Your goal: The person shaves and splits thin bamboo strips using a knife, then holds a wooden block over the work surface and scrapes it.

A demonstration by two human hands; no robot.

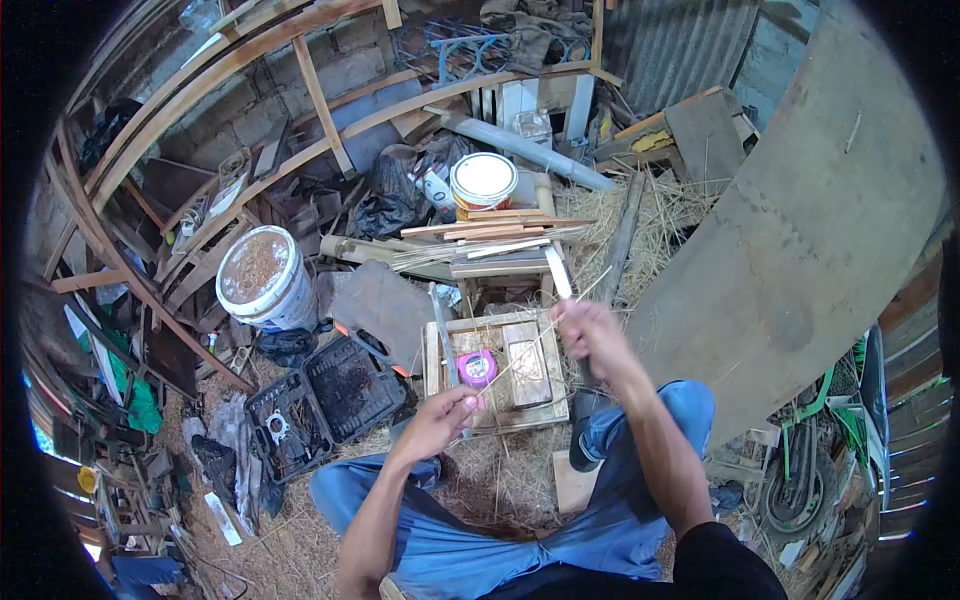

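My right hand (pixel 598 342) is closed round the handle of a knife (pixel 559 272), its pale broad blade pointing up and away from me. In my left hand (pixel 438 428), a thin strip of wood or bamboo (pixel 518 364) is pinched between thumb and fingers. The strip slants up to the right, passing by my right hand; whether that hand touches it I cannot tell. Below the strip stands a low wooden stool or crate (pixel 437 380). On it lie a pink tape measure (pixel 477 368), a wooden block (pixel 526 368) and, at the left, a long narrow metal-looking bar (pixel 443 335).
Several thin strips (pixel 480 232) lie on a small wooden stand ahead. A white bucket (pixel 262 280) and an open black tool case (pixel 340 392) are at left. A large board (pixel 770 220) leans at right, above a motorcycle wheel (pixel 800 490). Straw covers the floor.
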